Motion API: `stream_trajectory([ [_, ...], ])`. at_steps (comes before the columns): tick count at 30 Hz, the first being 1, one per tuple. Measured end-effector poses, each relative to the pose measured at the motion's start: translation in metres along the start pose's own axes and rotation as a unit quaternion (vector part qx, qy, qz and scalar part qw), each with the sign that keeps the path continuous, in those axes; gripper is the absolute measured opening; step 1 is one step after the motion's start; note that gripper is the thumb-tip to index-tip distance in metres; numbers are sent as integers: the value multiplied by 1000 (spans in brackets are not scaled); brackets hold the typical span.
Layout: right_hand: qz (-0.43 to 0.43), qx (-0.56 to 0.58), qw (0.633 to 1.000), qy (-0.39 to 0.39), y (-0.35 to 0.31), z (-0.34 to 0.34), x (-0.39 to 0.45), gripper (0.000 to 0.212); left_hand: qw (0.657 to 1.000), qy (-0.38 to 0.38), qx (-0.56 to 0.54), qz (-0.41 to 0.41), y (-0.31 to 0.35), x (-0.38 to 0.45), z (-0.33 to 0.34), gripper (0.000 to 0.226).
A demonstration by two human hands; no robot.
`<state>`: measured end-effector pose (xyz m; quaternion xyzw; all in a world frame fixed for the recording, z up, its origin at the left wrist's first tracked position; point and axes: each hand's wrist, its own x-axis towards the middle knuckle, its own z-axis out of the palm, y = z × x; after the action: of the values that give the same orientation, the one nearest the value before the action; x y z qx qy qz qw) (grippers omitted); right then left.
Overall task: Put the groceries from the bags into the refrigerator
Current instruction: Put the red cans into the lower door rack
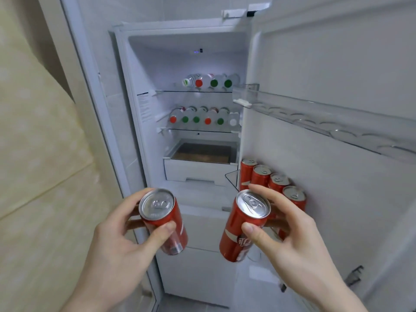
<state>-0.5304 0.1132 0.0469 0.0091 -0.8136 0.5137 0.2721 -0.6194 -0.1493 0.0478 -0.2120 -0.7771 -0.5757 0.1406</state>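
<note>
I face the open refrigerator (144,70). My left hand (117,242) grips a red soda can (166,224) around its body, held upright in front of the lower drawers. My right hand (290,235) grips a second red soda can (240,226), tilted slightly, just left of the door's lower rack. Several red cans (261,176) stand in a row in that door rack, partly hidden behind my right fingers. No bags are in view.
The open door (326,75) swings out to the right, with a clear upper door bin (315,115). Two glass shelves hold bottles (209,82) lying on their sides, caps outward. A white drawer (198,172) sits below them. A beige wall (40,154) stands left.
</note>
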Motion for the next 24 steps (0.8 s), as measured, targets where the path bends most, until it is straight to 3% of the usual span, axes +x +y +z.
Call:
stream_trajectory([
  [7, 25, 18, 992, 119, 4, -34, 14, 56, 995, -72, -40, 46, 7, 57, 52, 61],
  [16, 75, -89, 958, 264, -1, -56, -1, 56, 968, -199, -101, 111, 13, 112, 104, 53],
  [24, 149, -187, 925, 295, 10, -55, -7, 53, 946, -257, -142, 137, 13, 134, 131, 50],
])
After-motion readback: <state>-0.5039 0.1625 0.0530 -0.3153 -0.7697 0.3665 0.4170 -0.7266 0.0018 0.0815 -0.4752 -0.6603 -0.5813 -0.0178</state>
